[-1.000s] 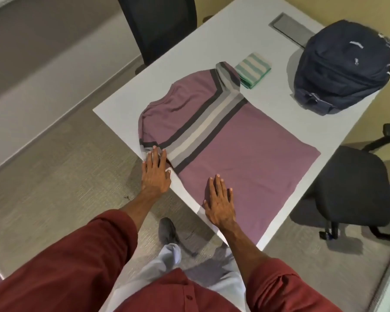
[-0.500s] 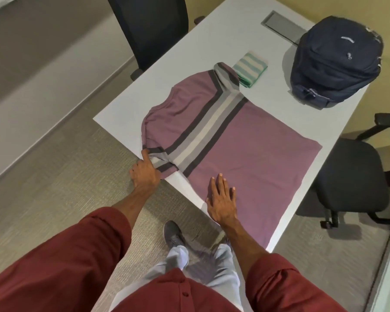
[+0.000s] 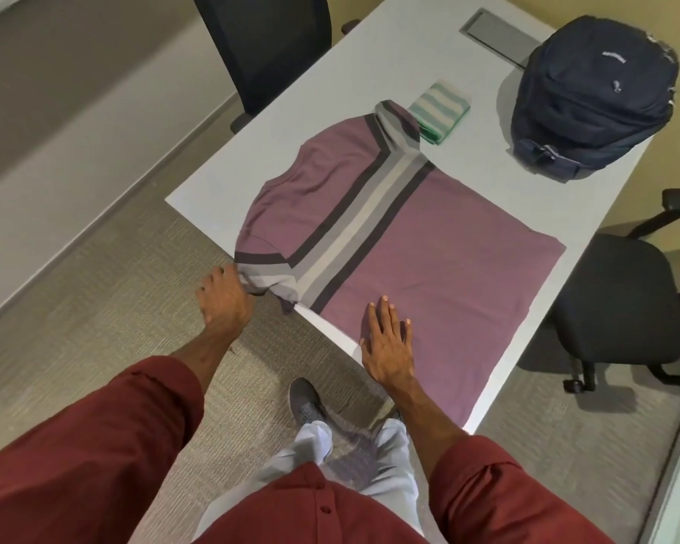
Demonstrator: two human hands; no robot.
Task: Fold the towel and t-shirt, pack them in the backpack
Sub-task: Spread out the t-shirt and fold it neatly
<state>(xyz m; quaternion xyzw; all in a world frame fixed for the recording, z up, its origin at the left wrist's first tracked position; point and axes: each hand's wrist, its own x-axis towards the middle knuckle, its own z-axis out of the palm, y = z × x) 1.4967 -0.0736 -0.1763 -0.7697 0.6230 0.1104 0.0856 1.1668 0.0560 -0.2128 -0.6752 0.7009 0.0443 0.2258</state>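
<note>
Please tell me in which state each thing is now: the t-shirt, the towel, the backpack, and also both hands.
t-shirt: spread flat on the table, not yet folded, near sleeve bunched.
towel: folded, lying beyond the t-shirt.
backpack: lying on the table, no opening visible.
left hand: grips the near sleeve at the table edge.
right hand: fingers straight, flat on the t-shirt.

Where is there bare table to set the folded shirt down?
Widest bare patch: far side of the table, bordered by the t-shirt, towel and cable hatch. A narrower strip runs between t-shirt and backpack. The near edge is crowded: the t-shirt covers it, left hand gripping the sleeve, right hand flat on it.
</note>
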